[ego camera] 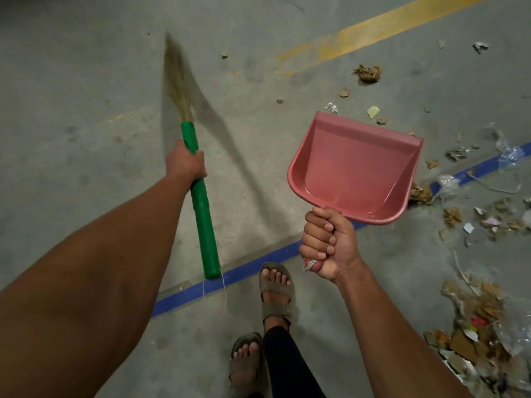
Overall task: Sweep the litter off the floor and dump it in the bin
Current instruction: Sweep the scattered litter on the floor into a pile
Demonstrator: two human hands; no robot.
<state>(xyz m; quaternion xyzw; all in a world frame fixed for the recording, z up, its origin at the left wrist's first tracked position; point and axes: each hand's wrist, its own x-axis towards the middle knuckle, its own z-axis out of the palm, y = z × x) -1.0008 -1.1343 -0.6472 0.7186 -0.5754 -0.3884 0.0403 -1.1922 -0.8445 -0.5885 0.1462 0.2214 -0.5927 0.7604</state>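
My left hand (186, 163) grips the green handle of a grass broom (201, 202), whose straw head points away up the floor, held above the concrete. My right hand (326, 242) grips the handle of a pink dustpan (353, 165), which is lifted off the floor with nothing in its tray. Litter (471, 308) lies scattered at the right: paper scraps, brown crumpled bits, clear plastic wrap, with a denser heap at the lower right. A crumpled brown wad (367, 73) lies farther off near the yellow line. No bin is in view.
A blue tape line (247, 271) crosses the grey concrete floor diagonally under my hands. A worn yellow line (362, 30) runs at the top right. My sandalled feet (275, 288) stand at the bottom centre. The floor to the left is bare concrete.
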